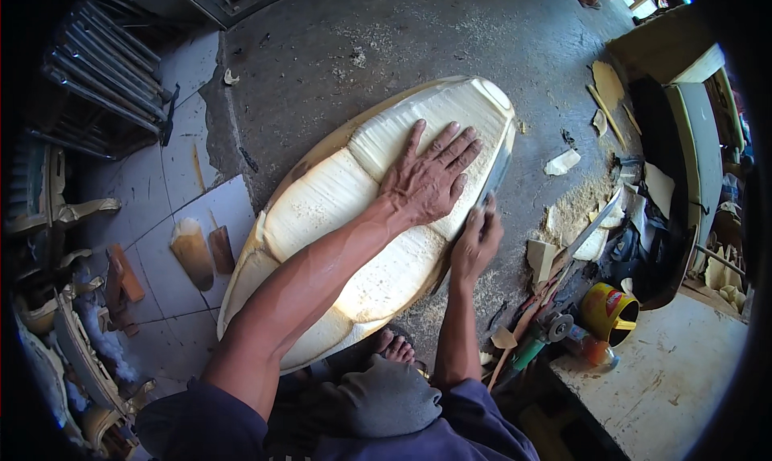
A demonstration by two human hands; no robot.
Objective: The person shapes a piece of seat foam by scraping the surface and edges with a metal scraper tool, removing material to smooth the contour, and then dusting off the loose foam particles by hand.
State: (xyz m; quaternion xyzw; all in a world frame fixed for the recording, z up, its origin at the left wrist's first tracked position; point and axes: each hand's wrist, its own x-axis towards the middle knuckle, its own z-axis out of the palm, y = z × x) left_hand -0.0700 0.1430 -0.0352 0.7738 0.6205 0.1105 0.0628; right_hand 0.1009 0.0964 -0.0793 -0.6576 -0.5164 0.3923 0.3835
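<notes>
Cream-coloured foam lies under the person's left hand [426, 179], which rests flat with its fingers spread across the upper part of a long, oval, padded panel [394, 272]. The panel sits in front of the person on the floor, slanting from lower left to upper right, its face divided by grooves into rounded segments and sprinkled with pale crumbs. The right hand [476, 248] is at the panel's right edge, its fingers curled, beside a narrow, grey-blue strip [497, 174] that runs along that edge; I cannot tell whether the fingers pinch the strip or something else hidden in the hand.

A bare foot [398, 348] shows just beside the panel's lower edge. Around the panel spreads a dark grey concrete floor [305, 51] strewn with pale shavings, meeting white floor tiles [149, 272] on the left. On the tiles lie a worn, tan-and-brown, rounded flat piece [191, 256] and reddish-brown wooden blocks [122, 276].

To the right of the right forearm lies a green-bodied angle grinder [527, 352] with a grey disc, near a yellow cylindrical tin [599, 310] tipped on its side and a clear bottle with orange contents [597, 351]. Farther up, a thin yellowish stick [607, 117] lies among foam scraps. Stacked metal frames [104, 75] stand at the upper left.
</notes>
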